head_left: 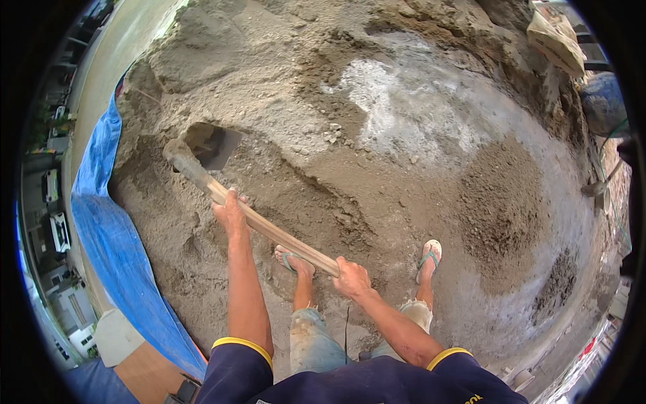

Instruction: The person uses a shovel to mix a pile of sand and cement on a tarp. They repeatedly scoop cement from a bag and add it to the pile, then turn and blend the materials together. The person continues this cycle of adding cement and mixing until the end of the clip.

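A hoe (269,230) with a pale wooden handle slants across in front of me. My left hand (231,214) is closed round the handle partway toward the metal head. Nearer my body, my right hand (351,277) grips the handle's end. The hoe's dark, square-edged blade (222,149) lies at the grey-brown sand pile (235,81), on the far left, beside a hollow in the sand. How deep the blade sits cannot be told.
A blue tarp (114,222) borders the sand on the left. White powder (370,87) lies far right of centre, above a darker sand heap (501,209). A pale sack (555,42) and a blue drum (603,104) stand at the far right. My sandalled feet (428,261) are on the sand.
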`<state>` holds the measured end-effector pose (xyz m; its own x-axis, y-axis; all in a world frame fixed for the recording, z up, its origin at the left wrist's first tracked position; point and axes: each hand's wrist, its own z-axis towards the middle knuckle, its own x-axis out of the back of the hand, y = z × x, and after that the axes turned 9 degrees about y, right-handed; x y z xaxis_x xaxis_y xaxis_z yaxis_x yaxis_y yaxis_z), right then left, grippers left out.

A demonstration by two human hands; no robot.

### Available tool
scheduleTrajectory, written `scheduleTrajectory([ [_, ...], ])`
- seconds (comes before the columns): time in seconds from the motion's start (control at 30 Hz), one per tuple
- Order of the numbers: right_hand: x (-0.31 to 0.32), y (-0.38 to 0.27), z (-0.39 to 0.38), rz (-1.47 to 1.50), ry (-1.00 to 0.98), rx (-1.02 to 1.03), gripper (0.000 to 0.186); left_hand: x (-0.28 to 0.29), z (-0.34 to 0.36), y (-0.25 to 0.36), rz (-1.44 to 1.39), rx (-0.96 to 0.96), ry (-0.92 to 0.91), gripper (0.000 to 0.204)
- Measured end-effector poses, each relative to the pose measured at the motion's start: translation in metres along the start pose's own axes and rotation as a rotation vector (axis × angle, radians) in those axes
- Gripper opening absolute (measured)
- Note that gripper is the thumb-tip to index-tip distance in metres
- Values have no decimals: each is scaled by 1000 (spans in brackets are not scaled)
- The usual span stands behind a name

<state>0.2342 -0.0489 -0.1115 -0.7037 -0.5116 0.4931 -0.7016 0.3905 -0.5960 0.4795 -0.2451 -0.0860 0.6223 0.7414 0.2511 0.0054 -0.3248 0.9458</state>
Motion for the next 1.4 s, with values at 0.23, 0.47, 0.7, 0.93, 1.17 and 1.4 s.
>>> scheduleTrajectory([
  [0.23,-81,17,100,-67,-169,-197,30,-10,21,-194,567,266,111,41],
  [0.47,-139,99,-55,-103,-247,-574,31,74,-112,-319,1079,476,-315,48],
  [0.7,-105,120,-182,-189,-217,-665,36,90,-237,-302,1074,711,-358,39],
  [0.93,-96,95,-63,-81,-158,-384,39,46,-125,-197,617,469,-132,54],
  [1.17,-115,33,117,47,-235,-347,35,-51,38,-221,929,130,32,44],
  [1.4,-120,64,32,-15,-211,-489,31,-28,-41,-292,1119,380,-107,45],
])
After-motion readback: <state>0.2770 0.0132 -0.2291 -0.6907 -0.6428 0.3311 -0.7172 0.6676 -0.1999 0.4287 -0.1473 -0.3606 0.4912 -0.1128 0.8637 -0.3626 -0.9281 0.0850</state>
